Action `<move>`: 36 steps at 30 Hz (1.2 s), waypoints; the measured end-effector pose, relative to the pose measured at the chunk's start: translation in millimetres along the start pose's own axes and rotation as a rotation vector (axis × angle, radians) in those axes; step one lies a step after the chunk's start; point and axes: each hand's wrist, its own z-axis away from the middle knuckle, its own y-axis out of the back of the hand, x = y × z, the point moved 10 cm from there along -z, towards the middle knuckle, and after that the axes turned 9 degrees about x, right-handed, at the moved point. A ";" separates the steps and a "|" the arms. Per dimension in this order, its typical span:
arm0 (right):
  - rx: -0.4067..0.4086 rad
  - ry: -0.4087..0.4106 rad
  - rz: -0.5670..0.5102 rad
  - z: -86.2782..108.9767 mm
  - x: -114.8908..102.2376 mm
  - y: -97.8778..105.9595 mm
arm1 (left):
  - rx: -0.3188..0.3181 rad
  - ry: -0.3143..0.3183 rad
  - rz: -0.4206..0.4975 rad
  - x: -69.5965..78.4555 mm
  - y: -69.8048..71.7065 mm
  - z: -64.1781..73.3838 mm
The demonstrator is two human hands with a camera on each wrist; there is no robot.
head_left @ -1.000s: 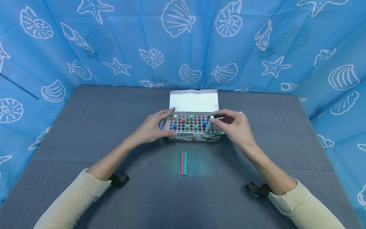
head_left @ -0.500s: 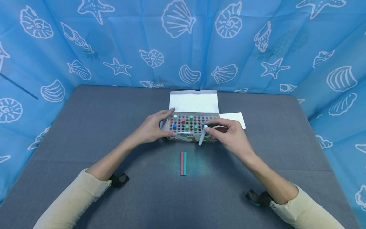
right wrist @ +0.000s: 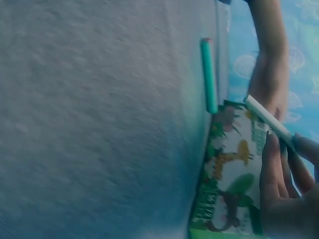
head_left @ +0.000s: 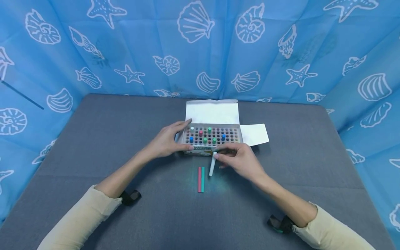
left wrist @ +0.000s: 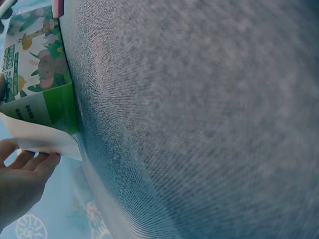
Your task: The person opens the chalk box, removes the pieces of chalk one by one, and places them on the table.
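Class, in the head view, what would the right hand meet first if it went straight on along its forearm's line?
Probably the front of the chalk box, just ahead of the right hand. The hand's height is hard to judge, so it might pass above.

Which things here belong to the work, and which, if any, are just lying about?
Likely the work:
white stick, in the right hand
open box, gripped by the left hand
pink stick, green stick, on the table

Apparently just surroundings:
blue curtain
black wrist straps
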 end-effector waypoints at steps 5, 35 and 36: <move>-0.047 -0.065 -0.013 3.5 16.8 -11.0 | -0.010 0.000 0.013 0.6 -4.7 2.4; -0.102 -0.120 0.097 -2.9 49.2 -38.8 | -0.011 -0.011 0.017 1.0 2.0 1.8; -0.101 -0.117 0.103 -2.9 48.9 -38.4 | -0.011 -0.009 0.019 0.9 2.2 1.7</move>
